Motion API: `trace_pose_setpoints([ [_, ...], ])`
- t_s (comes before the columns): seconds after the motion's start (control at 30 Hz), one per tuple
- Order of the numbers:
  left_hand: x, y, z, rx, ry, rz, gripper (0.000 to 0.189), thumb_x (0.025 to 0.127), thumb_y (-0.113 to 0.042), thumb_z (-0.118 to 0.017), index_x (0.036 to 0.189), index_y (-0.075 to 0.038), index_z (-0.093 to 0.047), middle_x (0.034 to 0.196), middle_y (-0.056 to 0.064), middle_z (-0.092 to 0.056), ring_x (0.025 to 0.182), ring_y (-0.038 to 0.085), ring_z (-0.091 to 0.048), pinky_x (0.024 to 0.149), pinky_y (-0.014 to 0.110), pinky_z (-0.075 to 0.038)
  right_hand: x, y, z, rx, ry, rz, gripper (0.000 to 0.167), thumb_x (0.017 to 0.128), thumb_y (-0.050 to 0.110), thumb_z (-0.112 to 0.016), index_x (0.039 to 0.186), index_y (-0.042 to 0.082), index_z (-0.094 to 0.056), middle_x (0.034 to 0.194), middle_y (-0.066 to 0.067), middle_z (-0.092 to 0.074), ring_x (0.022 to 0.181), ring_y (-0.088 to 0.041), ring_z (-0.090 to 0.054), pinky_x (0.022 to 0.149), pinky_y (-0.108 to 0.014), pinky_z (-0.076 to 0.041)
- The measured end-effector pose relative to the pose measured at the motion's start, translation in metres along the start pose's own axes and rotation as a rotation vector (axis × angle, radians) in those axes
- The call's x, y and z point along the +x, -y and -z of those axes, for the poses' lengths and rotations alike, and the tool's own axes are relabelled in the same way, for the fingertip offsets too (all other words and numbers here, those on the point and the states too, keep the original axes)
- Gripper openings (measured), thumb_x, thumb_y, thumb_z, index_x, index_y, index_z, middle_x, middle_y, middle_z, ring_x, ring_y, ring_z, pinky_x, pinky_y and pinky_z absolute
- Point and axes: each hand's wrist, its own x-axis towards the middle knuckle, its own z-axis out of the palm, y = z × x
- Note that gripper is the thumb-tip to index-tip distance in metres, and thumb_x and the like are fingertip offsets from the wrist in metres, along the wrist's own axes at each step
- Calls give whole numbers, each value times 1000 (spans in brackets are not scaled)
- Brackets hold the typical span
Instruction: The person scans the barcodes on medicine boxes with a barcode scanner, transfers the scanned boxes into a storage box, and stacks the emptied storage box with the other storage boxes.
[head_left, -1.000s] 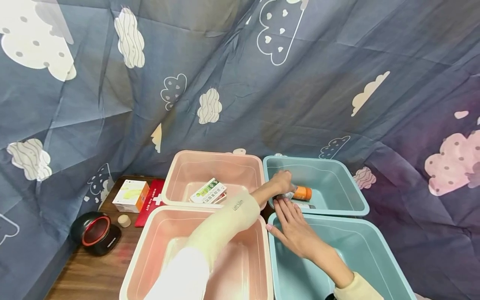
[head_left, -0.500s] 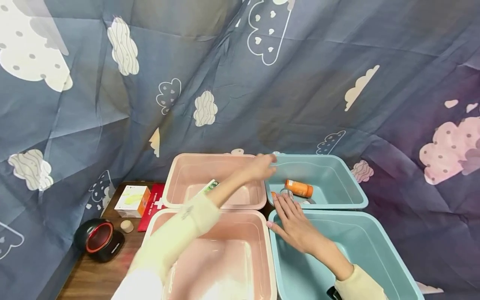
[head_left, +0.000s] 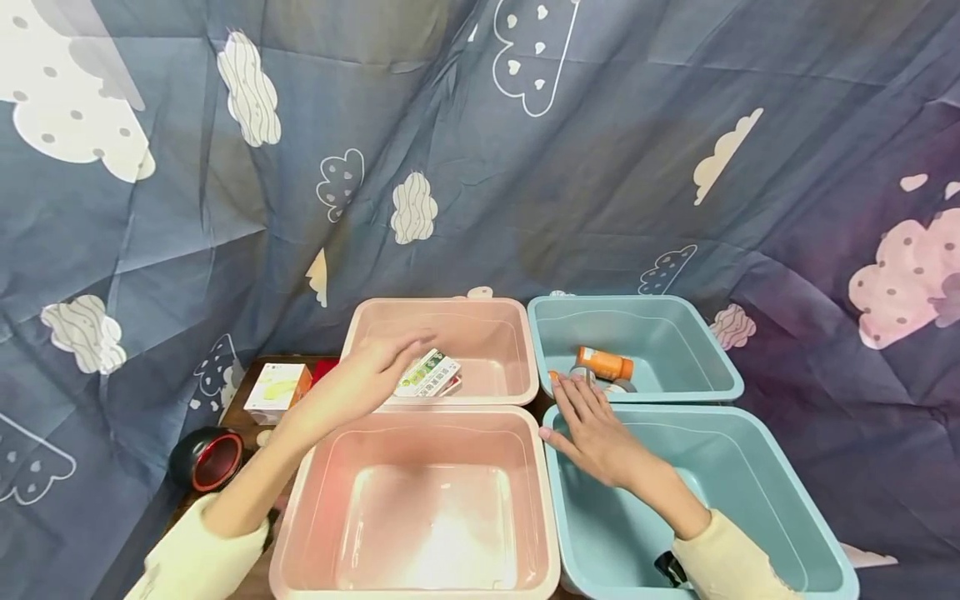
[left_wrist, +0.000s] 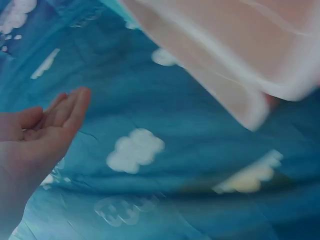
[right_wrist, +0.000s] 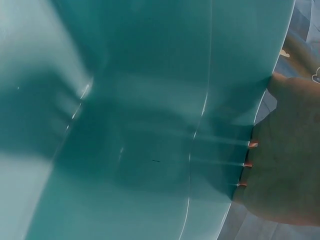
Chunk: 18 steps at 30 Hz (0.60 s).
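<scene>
My left hand [head_left: 363,379] hangs over the left edge of the pink bins with nothing in it. In the left wrist view its fingers [left_wrist: 70,110] are loosely bent, palm showing. My right hand [head_left: 600,442] lies flat with straight fingers across the rims between the two blue bins, as its back [right_wrist: 285,160] at the rim in the right wrist view also shows. Just past its fingertips, the far blue bin [head_left: 675,333] holds an orange bottle [head_left: 604,363] on its side and several smaller grey and white things, partly hidden by the fingers.
In the far pink bin [head_left: 480,317] lies a white-and-green printed box [head_left: 429,372]. The near pink bin [head_left: 450,421] and near blue bin [head_left: 750,467] stand in front. At left are a white-and-orange box [head_left: 277,390] and a black, red-rimmed round object [head_left: 210,460].
My left hand has come up out of the far blue bin and swept left past the pink bins. My right hand has stayed on the blue rims.
</scene>
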Motion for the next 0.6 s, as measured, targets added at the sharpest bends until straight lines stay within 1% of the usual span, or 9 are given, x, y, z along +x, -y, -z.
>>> trace_pose_setpoints([
  [0.07, -21, 12, 2, 68, -49, 32, 42, 115, -9, -49, 155, 2, -58, 156, 21, -62, 146, 41, -59, 121, 59, -45, 0, -1, -1, -21, 5, -5, 85, 116, 56, -42, 172, -4, -20, 181, -28, -16, 167, -51, -12, 132, -70, -14],
  [0.13, -41, 25, 2, 113, -90, 56, 44, 114, -5, -48, 158, 3, -54, 158, 24, -60, 145, 43, -59, 119, 62, -46, -1, 0, -2, -12, -5, 1, 85, 116, 55, -44, 172, -5, -21, 180, -29, -17, 167, -52, -13, 131, -71, -14],
  [0.2, -59, 35, 0, 131, -120, 87, 47, 115, -6, -49, 161, 2, -50, 161, 24, -56, 146, 43, -58, 119, 62, -46, -2, 1, -1, 18, -19, 11, 84, 116, 53, -47, 172, -4, -22, 179, -30, -19, 166, -53, -14, 130, -72, -14],
  [0.3, -82, 50, -6, 133, -147, 125, 53, 113, -7, -54, 165, 2, -45, 167, 25, -49, 150, 46, -52, 120, 65, -41, -5, 3, -2, 26, -28, 18, 84, 116, 53, -47, 174, -1, -19, 179, -29, -19, 166, -53, -14, 130, -72, -15],
  [0.33, -89, 54, -9, 134, -155, 145, 55, 113, -8, -55, 165, 3, -43, 169, 26, -46, 152, 47, -50, 120, 66, -40, -5, 2, -3, 31, -28, 19, 84, 116, 53, -46, 174, 1, -17, 180, -29, -19, 166, -53, -14, 130, -72, -14],
  [0.43, -106, 64, -17, 140, -174, 232, 63, 112, -13, -60, 167, 5, -37, 173, 27, -38, 155, 50, -44, 121, 71, -36, -6, 2, -4, 33, -25, 12, 84, 116, 54, -44, 175, 2, -15, 180, -28, -17, 167, -52, -12, 131, -71, -13],
  [0.47, -111, 67, -20, 135, -183, 262, 66, 111, -14, -62, 167, 6, -35, 174, 28, -34, 156, 51, -42, 122, 72, -35, -6, 3, -3, 39, -28, 12, 83, 116, 53, -46, 175, 1, -16, 180, -28, -17, 166, -52, -12, 130, -72, -13],
  [0.53, -119, 75, -25, 117, -196, 317, 73, 110, -18, -65, 168, 9, -30, 176, 31, -28, 158, 55, -36, 122, 75, -33, -4, 3, -2, 47, -34, 13, 83, 116, 51, -48, 174, 0, -18, 180, -29, -18, 166, -53, -13, 130, -73, -13],
  [0.6, -126, 82, -33, 87, -197, 370, 83, 108, -25, -69, 168, 11, -25, 177, 33, -22, 159, 57, -31, 122, 75, -31, -1, 2, 0, 27, -24, 2, 83, 116, 51, -49, 173, -2, -19, 180, -28, -17, 167, -52, -13, 130, -72, -13],
])
